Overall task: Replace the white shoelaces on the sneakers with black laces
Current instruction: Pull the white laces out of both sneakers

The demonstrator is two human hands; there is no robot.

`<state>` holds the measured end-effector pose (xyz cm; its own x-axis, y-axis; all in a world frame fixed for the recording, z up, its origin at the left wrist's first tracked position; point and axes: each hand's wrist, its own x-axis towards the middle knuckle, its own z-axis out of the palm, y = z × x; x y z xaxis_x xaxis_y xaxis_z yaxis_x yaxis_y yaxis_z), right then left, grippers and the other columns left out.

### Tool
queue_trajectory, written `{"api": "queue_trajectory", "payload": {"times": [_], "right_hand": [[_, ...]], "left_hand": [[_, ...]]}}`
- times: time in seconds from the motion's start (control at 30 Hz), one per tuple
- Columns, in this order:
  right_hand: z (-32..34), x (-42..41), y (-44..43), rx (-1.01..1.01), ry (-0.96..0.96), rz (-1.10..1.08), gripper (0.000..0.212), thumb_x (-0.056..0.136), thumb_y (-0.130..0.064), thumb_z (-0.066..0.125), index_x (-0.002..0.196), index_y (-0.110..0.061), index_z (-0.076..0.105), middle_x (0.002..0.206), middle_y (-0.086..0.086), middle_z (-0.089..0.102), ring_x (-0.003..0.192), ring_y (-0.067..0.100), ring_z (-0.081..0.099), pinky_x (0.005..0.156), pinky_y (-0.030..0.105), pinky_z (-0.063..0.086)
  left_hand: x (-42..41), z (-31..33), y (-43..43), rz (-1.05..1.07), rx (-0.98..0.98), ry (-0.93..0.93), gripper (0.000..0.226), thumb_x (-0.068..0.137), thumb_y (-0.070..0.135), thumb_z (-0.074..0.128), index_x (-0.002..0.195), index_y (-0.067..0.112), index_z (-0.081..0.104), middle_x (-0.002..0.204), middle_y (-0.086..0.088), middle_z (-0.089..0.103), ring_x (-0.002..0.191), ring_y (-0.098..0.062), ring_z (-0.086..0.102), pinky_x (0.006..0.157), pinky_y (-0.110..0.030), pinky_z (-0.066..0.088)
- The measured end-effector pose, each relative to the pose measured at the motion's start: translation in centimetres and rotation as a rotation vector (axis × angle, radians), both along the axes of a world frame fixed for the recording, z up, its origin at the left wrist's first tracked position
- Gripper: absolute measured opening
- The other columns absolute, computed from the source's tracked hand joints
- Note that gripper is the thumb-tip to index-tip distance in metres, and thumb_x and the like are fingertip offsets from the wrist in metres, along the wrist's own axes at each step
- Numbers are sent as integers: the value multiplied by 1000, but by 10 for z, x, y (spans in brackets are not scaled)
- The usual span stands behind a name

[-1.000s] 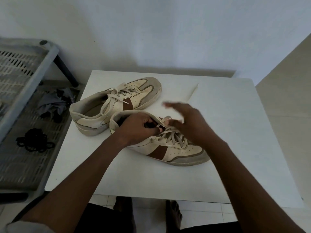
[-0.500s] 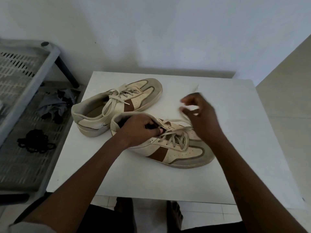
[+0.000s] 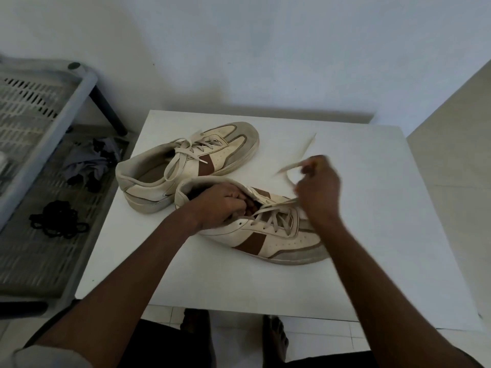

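At 6 o'clock of the view, two bare feet point(image 3: 195, 325) stood on the tiled floor under the near edge of the white table point(image 3: 186, 282). Both forearms crossed that edge and hid strips of the tabletop.

Near the table's middle lay the near sneaker point(image 3: 265, 243), its toe toward 4 o'clock. The left hand point(image 3: 220, 205) had its fingers curled into the shoe's opening, gripping the collar and hiding the tongue. At the shoe's 1 o'clock the right hand point(image 3: 318, 192), blurred, pinched the white lace point(image 3: 276, 221), which ran up from the eyelets to the fingers. A loose stretch trailed on toward 12 o'clock. The right wrist covered part of the shoe's far side.

Just beyond, at 11 o'clock, lay the far sneaker point(image 3: 191, 160), fully threaded with its own pale lace.

Off the table at 9 o'clock, a grey slatted rack point(image 3: 39, 261) held the black laces point(image 3: 57, 221) in a bundle. A crumpled grey cloth point(image 3: 87, 166) lay farther back at 10 o'clock.

Counted: two sneakers, two hands, two feet, one table, one rack, one bundle, one cloth.
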<state>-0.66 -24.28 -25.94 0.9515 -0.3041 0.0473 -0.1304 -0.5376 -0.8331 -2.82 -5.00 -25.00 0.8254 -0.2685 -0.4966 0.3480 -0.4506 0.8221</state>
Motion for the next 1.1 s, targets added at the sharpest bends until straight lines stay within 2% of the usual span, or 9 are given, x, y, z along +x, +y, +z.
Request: {"api": "queue_trajectory", "payload": {"times": [0.13, 0.2, 0.27, 0.4, 0.5, 0.57, 0.77, 0.97, 1.1], "right_hand": [[10, 9, -32, 113, -15, -38, 15, 97, -10, 48, 94, -19, 60, 85, -8, 66, 58, 4, 61, 66, 30, 52], [4, 7, -31, 66, 22, -6, 14, 98, -23, 53, 109, -19, 60, 106, -2, 68, 77, 4, 64, 78, 28, 51], [4, 5, -27, -57, 36, -37, 40, 97, -36, 54, 131, -16, 50, 127, -2, 59, 106, 10, 58, 94, 32, 45], [29, -1, -20, -169, 46, 422, 9, 88, -27, 69, 97, -25, 68, 96, -17, 66, 83, 0, 63, 70, 10, 42], [41, -9, -10, -191, 395, 822, 20, 76, -27, 79, 93, -23, 70, 90, -13, 68, 72, 3, 63, 67, 20, 47], [40, -9, -9, -234, 398, 841, 14, 77, -21, 79, 86, -23, 68, 85, -13, 66, 66, 1, 59, 66, 22, 44], [38, -7, -7, -320, -22, 597, 12, 89, -15, 66, 88, -26, 59, 84, -17, 64, 61, -8, 51, 62, 20, 38], [43, -12, -9, -218, 303, 966, 10, 75, -26, 81, 81, -23, 74, 70, -12, 67, 62, -4, 56, 58, 10, 39], [40, -13, -8, -271, 304, 1008, 26, 71, -30, 83, 95, -35, 75, 65, -13, 63, 60, 1, 55, 59, 10, 39]], "left_hand": [[-1, 0, 3, 19, -30, 2, 21, 89, 3, 51, 99, -7, 67, 98, -27, 67, 84, -26, 60, 71, -26, 45], [0, -1, 1, 33, -42, -12, 20, 92, 6, 53, 98, 0, 70, 102, -26, 68, 90, -33, 63, 77, -33, 48], [1, -2, -1, 20, -32, -31, 16, 92, 11, 57, 91, 6, 73, 96, -22, 70, 87, -34, 65, 76, -36, 51], [1, 0, -3, -5, -87, -13, 14, 91, 10, 60, 87, 9, 73, 81, -11, 72, 75, -19, 65, 66, -24, 49], [1, -1, -2, -50, -116, -9, 14, 90, 7, 60, 96, 3, 72, 90, -16, 73, 86, -26, 68, 84, -36, 52], [0, 2, -1, -90, -114, -5, 13, 89, 7, 63, 98, 4, 72, 95, -16, 73, 91, -26, 68, 86, -32, 51], [-3, 9, -2, -175, -41, -43, 7, 82, 11, 72, 76, 13, 74, 88, -7, 75, 90, -15, 69, 78, -12, 50], [0, 2, 6, -88, -74, -40, 4, 80, 9, 74, 77, 11, 76, 86, -21, 72, 79, -26, 60, 85, -42, 48], [1, 11, 16, -151, -145, 62, 12, 84, 1, 66, 95, -3, 69, 92, -20, 69, 87, -22, 59, 81, -28, 47]]}}
